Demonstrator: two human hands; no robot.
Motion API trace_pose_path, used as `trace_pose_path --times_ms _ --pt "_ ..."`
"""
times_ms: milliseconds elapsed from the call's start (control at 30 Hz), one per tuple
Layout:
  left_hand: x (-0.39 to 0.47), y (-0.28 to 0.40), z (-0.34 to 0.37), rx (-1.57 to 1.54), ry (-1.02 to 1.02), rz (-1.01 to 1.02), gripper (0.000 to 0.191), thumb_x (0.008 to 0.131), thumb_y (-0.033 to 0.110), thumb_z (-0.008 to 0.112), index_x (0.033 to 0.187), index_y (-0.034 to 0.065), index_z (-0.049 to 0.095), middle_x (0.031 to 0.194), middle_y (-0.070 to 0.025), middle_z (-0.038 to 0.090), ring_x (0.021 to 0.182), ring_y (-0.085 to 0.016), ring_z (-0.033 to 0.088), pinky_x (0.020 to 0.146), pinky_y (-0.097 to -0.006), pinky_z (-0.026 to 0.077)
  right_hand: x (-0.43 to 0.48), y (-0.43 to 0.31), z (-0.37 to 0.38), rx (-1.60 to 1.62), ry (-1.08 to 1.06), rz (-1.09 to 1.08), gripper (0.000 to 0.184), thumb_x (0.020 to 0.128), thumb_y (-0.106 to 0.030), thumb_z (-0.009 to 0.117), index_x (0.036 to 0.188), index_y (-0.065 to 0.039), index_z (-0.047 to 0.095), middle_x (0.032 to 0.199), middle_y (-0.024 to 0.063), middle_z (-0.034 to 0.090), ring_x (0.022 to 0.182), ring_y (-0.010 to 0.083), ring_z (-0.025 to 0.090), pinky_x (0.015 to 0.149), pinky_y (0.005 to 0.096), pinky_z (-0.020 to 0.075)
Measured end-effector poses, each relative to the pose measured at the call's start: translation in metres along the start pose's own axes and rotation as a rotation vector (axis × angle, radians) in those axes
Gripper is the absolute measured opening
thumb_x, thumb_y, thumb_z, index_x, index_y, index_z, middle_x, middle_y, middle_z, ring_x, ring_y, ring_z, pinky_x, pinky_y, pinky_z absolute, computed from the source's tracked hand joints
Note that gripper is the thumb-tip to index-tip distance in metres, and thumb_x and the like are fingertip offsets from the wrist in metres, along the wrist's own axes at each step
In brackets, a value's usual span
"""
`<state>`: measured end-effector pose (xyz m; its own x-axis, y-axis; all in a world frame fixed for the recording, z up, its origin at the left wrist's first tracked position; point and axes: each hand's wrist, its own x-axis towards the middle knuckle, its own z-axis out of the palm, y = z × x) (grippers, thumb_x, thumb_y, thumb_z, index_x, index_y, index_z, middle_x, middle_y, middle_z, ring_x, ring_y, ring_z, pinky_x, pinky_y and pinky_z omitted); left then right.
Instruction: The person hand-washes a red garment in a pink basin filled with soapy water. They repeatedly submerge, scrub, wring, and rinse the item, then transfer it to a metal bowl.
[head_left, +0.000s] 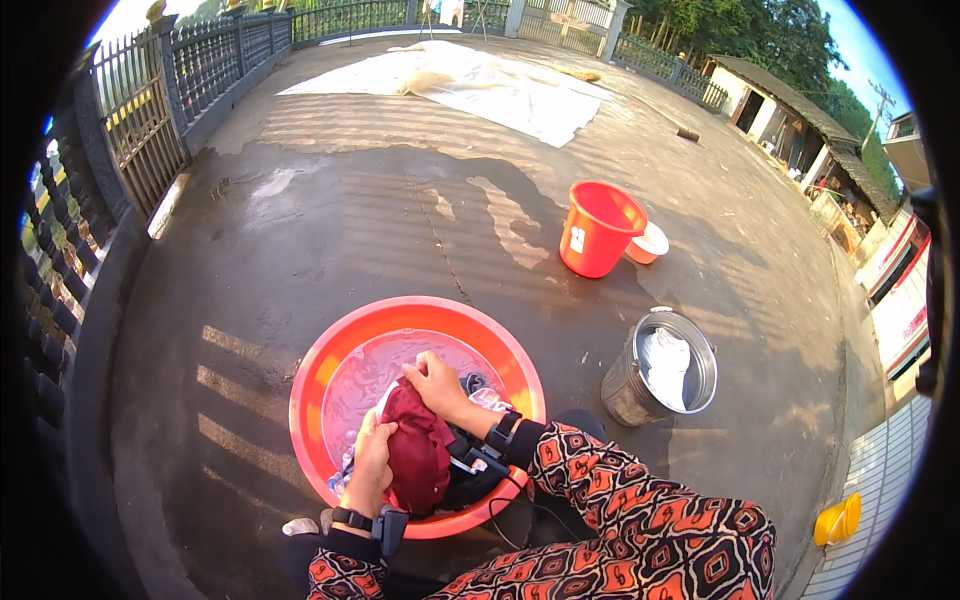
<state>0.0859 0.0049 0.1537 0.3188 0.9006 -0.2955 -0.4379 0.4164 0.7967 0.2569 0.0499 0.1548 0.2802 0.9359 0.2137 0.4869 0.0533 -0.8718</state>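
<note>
A wide orange-red plastic basin (304, 390) of soapy water (367, 360) sits on the concrete in front of me. Over it, my left hand (371, 450) and my right hand (437, 386) both grip a dark red garment (418, 465), which is bunched and wet-looking. A pale edge of cloth shows between the hands at its top. Black fabric (472, 487) lies below the garment at the basin's near side. Patterned and blue cloth (480, 390) shows beyond my right wrist. My forearms hide part of the basin's contents.
Right of the basin stands a metal bucket (626, 386) with white cloth (666, 367) inside. Farther off are a red plastic bucket (596, 251) and a small basin (651, 241). A white sheet (525, 97) covers ground behind. A balustrade (217, 64) edges the left. A cable (495, 517) hangs by my right forearm.
</note>
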Motion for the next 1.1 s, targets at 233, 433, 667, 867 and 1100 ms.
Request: trace_pose_path --times_ms 233,433,667,867,1100 --pt "0.021 -0.038 -0.008 -0.515 -0.329 0.016 0.035 0.104 0.042 0.041 0.108 0.0137 0.061 0.101 -0.0027 0.066 0.09 -0.017 0.064 0.079 -0.034 0.053 -0.073 -0.044 0.009 -0.066 -0.156 -0.657 0.026 0.092 -0.023 0.064 0.076 -0.005 0.056 0.067 0.0142 0.056 0.064 0.0335 0.06 0.057 0.041 0.0486" --pt "0.018 -0.063 0.016 -0.284 0.267 -0.325 0.044 0.106 0.044 0.031 0.118 0.0117 0.058 0.115 -0.0022 0.065 0.109 -0.021 0.062 0.096 -0.0372 0.051 -0.031 -0.011 0.012 -0.085 -0.121 -0.185 0.033 0.1 -0.028 0.048 0.082 -0.003 0.061 0.078 0.0237 0.064 0.074 0.0455 0.062 0.062 0.0524 0.0492" --pt "0.035 -0.051 -0.006 -0.376 0.077 -0.339 0.04 0.101 0.049 0.041 0.081 0.018 0.056 0.078 -0.0027 0.063 0.075 -0.02 0.062 0.068 -0.037 0.051 -0.071 -0.021 0.01 -0.242 -0.353 -0.567 0.019 0.093 -0.02 0.059 0.082 -0.004 0.058 0.07 0.0169 0.062 0.065 0.0323 0.065 0.056 0.0444 0.0512" --pt "0.015 -0.039 0.022 -0.078 0.241 -0.345 0.041 0.106 0.037 0.037 0.126 0.0066 0.057 0.122 -0.0097 0.065 0.105 -0.024 0.066 0.092 -0.0379 0.054 -0.03 0.025 0.012 -0.14 -0.144 -0.059 0.032 0.096 -0.025 0.049 0.085 0.0 0.065 0.08 0.028 0.064 0.083 0.0484 0.062 0.07 0.0558 0.0484" --pt "0.013 -0.004 0.013 -0.334 0.052 -0.221 0.048 0.1 0.044 0.054 0.129 0.0061 0.058 0.128 -0.0101 0.064 0.112 -0.023 0.064 0.099 -0.0391 0.051 -0.012 0.019 0.0 1.082 -0.487 0.723 0.036 0.103 -0.042 0.052 0.101 -0.007 0.061 0.088 -0.0001 0.062 0.08 0.0106 0.056 0.073 0.0272 0.0478"
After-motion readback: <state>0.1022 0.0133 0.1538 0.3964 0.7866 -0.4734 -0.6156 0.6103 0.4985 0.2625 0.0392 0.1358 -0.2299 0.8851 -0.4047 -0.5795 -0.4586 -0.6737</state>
